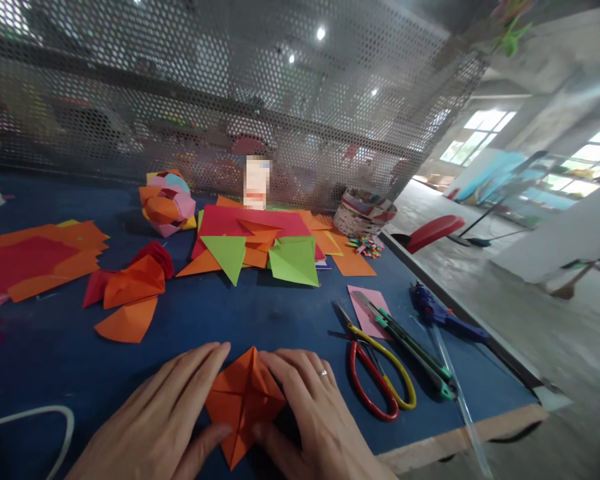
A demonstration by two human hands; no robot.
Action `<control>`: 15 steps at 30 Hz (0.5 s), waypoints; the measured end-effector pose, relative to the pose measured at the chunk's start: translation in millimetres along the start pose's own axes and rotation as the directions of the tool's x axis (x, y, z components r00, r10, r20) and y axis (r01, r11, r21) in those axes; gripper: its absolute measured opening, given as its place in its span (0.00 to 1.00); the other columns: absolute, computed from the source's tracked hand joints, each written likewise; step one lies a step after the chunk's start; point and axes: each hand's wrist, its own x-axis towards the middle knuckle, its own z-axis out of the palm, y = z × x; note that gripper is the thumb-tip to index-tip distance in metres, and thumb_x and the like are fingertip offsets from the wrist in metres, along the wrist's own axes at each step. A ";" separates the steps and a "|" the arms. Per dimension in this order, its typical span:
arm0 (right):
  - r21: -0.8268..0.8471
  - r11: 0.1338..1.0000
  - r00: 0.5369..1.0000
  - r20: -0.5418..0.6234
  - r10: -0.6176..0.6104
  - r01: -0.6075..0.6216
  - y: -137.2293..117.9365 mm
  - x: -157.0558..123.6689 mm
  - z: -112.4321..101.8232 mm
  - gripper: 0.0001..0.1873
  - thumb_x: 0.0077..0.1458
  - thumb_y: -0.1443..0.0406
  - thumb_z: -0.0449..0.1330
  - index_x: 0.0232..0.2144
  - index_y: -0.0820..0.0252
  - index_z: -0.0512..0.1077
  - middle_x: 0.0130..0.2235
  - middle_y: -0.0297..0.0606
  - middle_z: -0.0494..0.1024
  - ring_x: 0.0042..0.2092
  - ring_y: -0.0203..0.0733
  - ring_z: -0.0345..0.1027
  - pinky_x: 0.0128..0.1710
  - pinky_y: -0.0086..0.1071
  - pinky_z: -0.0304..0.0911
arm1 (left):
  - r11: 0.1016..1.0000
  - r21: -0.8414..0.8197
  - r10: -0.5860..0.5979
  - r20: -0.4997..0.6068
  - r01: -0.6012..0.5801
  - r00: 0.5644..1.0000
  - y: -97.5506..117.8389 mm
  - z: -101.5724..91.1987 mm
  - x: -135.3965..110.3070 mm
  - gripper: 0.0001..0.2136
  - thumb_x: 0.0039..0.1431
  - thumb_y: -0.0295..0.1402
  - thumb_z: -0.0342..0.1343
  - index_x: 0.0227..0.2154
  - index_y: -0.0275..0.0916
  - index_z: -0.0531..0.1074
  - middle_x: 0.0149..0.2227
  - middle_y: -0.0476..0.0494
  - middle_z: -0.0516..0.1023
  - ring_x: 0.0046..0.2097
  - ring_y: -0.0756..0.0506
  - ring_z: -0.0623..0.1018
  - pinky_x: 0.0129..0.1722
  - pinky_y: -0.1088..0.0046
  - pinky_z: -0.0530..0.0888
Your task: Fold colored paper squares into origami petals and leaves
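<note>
A folded orange paper piece (241, 400) lies on the blue table top (260, 313) near the front edge. My left hand (165, 413) lies flat on its left side, fingers stretched out and thumb against the paper's lower edge. My right hand (310, 413), with a ring on one finger, presses on the paper's right side, fingers extended and together. Neither hand lifts the paper; both hold it down on the table.
Scissors with red and yellow handles (377, 377), a green utility knife (405, 343), a blue glue gun (443, 313) and a pink paper square (367, 310) lie to the right. Folded orange, red and green papers (260, 250) cover the back. A perforated metal screen (230, 100) stands behind. A white cable (40, 417) is at left.
</note>
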 end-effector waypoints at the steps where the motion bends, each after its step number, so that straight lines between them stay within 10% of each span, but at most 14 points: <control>1: -0.023 0.999 0.999 0.003 0.038 -0.038 0.0 0.0 0.7 0.36 0.57 0.66 0.67 0.64 0.58 0.58 0.55 0.48 0.76 0.53 0.54 0.71 0.50 0.47 0.68 | 0.999 -0.007 -0.035 0.026 0.036 0.999 0.1 3.5 -1.4 0.34 0.69 0.50 0.47 0.71 0.38 0.49 0.64 0.44 0.71 0.60 0.42 0.77 0.51 0.68 0.79; 15: -0.011 0.969 0.969 0.023 0.246 -0.246 -3.0 1.6 23.6 0.44 0.46 0.71 0.63 0.66 0.53 0.60 0.52 0.44 0.76 0.52 0.54 0.68 0.53 0.51 0.64 | 0.973 -0.084 -0.212 0.018 0.213 0.977 14.5 12.7 11.4 0.31 0.69 0.46 0.47 0.71 0.47 0.48 0.51 0.44 0.81 0.48 0.44 0.82 0.40 0.71 0.80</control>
